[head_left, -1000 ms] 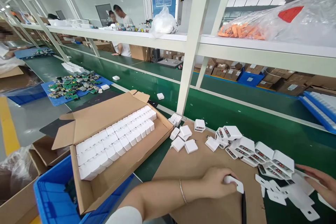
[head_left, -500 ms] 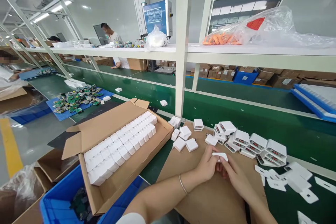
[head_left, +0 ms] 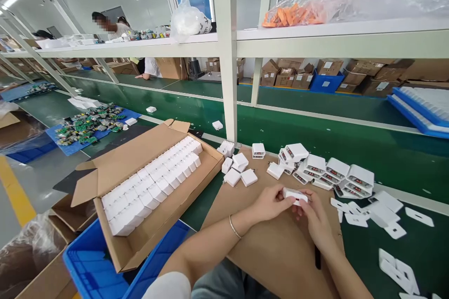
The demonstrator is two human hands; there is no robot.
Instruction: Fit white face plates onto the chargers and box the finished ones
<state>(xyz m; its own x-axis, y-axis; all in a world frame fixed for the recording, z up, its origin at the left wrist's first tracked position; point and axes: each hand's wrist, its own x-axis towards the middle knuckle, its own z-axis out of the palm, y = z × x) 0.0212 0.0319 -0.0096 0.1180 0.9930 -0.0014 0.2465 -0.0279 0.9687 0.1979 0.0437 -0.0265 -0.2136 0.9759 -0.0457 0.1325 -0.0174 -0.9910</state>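
Over a brown cardboard sheet (head_left: 242,229), my left hand (head_left: 273,203) and my right hand (head_left: 314,212) both grip one small white charger (head_left: 293,194). Its end face, with a reddish spot, is turned toward me; fingers hide part of it. Just beyond my hands several white charger housings (head_left: 361,176) are stacked in a row, with red-marked openings. Thin white cover plates (head_left: 357,220) with small holes lie scattered to the right of my right hand. Left of the row are finished-looking white chargers (head_left: 240,161), some with metal prongs showing.
An open carton (head_left: 182,215) at left holds rows of white blocks, above a blue crate (head_left: 91,261). Circuit boards (head_left: 87,124) lie heaped on a blue sheet. A white post (head_left: 228,79) carries a shelf with a bag of orange pieces (head_left: 294,15). Another person (head_left: 150,67) sits across.
The view has tilted down and shifted slightly. The charger has been turned between my fingers, so its end with the reddish spot now shows. Both hands still hold it.
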